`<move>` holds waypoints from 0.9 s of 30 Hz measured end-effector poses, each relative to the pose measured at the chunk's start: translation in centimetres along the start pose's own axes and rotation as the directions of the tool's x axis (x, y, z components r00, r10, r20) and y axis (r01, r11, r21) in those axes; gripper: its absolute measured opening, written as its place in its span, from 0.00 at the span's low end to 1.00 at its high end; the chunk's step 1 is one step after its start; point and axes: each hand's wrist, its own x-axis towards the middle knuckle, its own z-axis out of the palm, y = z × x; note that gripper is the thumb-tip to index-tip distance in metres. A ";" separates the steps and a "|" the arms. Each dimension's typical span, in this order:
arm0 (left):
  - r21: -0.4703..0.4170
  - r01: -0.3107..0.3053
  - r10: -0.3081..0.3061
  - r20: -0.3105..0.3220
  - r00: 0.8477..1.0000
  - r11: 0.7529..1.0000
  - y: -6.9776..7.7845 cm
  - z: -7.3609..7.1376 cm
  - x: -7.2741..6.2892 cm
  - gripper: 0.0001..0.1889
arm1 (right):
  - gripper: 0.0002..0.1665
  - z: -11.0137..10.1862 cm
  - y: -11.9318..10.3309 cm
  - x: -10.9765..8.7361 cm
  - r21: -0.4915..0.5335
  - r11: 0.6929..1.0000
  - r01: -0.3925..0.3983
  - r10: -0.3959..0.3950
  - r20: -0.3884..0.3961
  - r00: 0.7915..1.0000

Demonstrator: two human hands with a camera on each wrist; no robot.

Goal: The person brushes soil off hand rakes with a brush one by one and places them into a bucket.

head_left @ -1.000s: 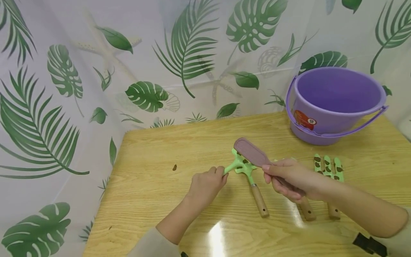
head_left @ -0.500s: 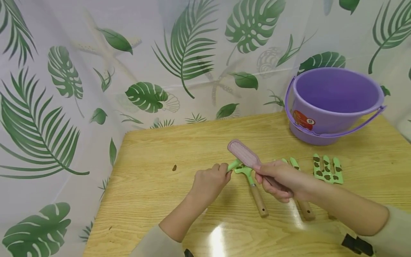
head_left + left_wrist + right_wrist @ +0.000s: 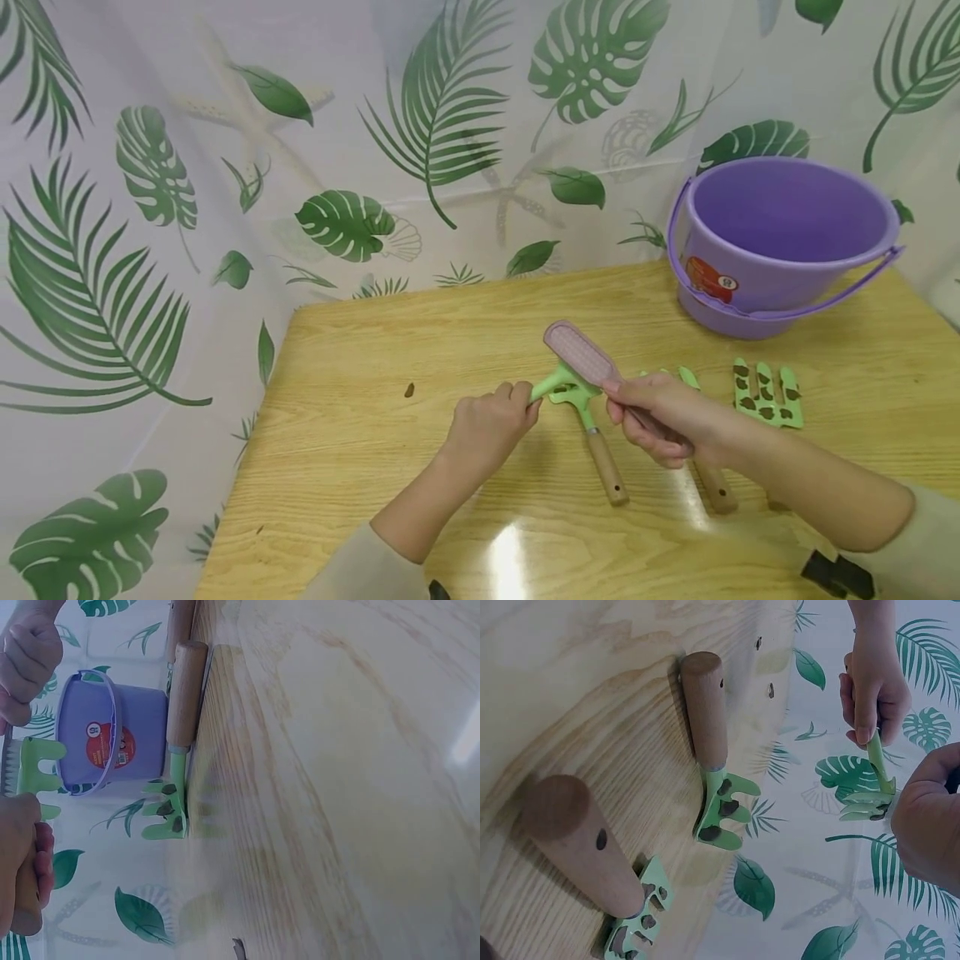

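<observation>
In the head view, my left hand (image 3: 491, 425) grips a small green hand rake (image 3: 551, 385) by its wooden handle, held above the table. My right hand (image 3: 663, 417) holds a mauve scrubbing brush (image 3: 581, 354) by its handle, over the rake's head. White bristles (image 3: 10, 761) face the green tines (image 3: 37, 776) in the left wrist view. Just beneath lies another green hand rake (image 3: 606, 467) with a wooden handle. In the right wrist view, the held rake's tines (image 3: 866, 806) sit between both hands; dark spots show on them.
A purple bucket (image 3: 787, 225) with its handle down stands at the back right. Two more green garden tools lie at right, one a brown-spotted fork (image 3: 767, 400), the other's wooden handle (image 3: 716, 487) partly under my right arm. A brown crumb (image 3: 408, 390) lies on the wooden table (image 3: 352, 350).
The brush has shifted down-left over the rake, then slightly back up-right. The rake's head has turned, so less of it shows from above. My left hand has moved slightly right.
</observation>
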 end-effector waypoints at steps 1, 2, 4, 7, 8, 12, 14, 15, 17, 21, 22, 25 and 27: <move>0.001 -0.002 0.002 0.000 1.000 1.000 0.0 0.0 0.0 0.15 | 0.22 -0.1 0.0 0.0 0.004 1.000 0.005 -0.005 0.004 1.000; 0.000 -0.003 0.003 0.002 1.000 1.000 0.0 0.1 0.0 0.15 | 0.22 -0.2 0.1 -0.1 0.008 1.000 0.013 -0.013 0.008 1.000; -0.007 -0.004 0.004 0.003 1.000 1.000 0.0 0.2 0.0 0.15 | 0.22 -0.4 0.3 -0.1 0.016 1.000 0.021 -0.021 0.014 1.000; -0.035 -0.003 0.004 0.004 1.000 0.999 0.1 0.2 0.0 0.15 | 0.22 -0.8 0.5 -0.3 0.018 0.999 0.026 -0.026 0.016 1.000; -0.046 -0.002 0.003 0.007 1.000 0.999 0.2 0.3 0.0 0.15 | 0.22 -0.9 0.6 -0.4 0.018 1.000 0.025 -0.025 0.015 1.000; -0.072 0.002 -0.001 0.019 1.000 0.997 0.4 0.3 0.0 0.14 | 0.22 -1.1 0.8 -0.7 0.031 0.999 0.018 -0.019 0.012 1.000; -0.068 0.006 -0.004 0.022 1.000 0.998 0.4 0.3 0.0 0.15 | 0.22 -1.4 1.0 -0.7 0.047 0.998 0.029 -0.030 0.006 1.000; -0.071 0.011 -0.010 0.019 1.000 0.997 0.4 0.3 0.0 0.15 | 0.22 -1.6 1.1 -0.8 0.057 0.998 0.034 -0.034 0.002 0.999; -0.072 0.018 -0.017 0.012 1.000 0.997 0.4 0.3 0.0 0.15 | 0.21 -2.1 1.2 -1.0 0.076 0.996 0.040 -0.039 -0.007 0.999; -0.074 0.031 -0.031 -0.003 1.000 0.997 0.4 0.3 0.0 0.15 | 0.21 -2.9 1.5 -1.3 0.102 0.994 0.036 -0.034 -0.024 0.999; -0.070 0.030 -0.030 -0.004 1.000 0.997 0.4 0.3 -0.1 0.15 | 0.21 -3.0 1.6 -1.3 0.109 0.993 0.035 -0.032 -0.024 0.999; -0.064 0.029 -0.029 0.000 1.000 0.998 0.4 0.3 -0.1 0.15 | 0.21 -3.1 1.7 -1.4 0.120 0.992 0.035 -0.033 -0.023 0.999; -0.058 0.029 -0.029 0.001 1.000 0.998 0.4 0.3 -0.1 0.15 | 0.21 -3.0 1.6 -1.4 0.128 0.991 0.036 -0.033 -0.020 0.999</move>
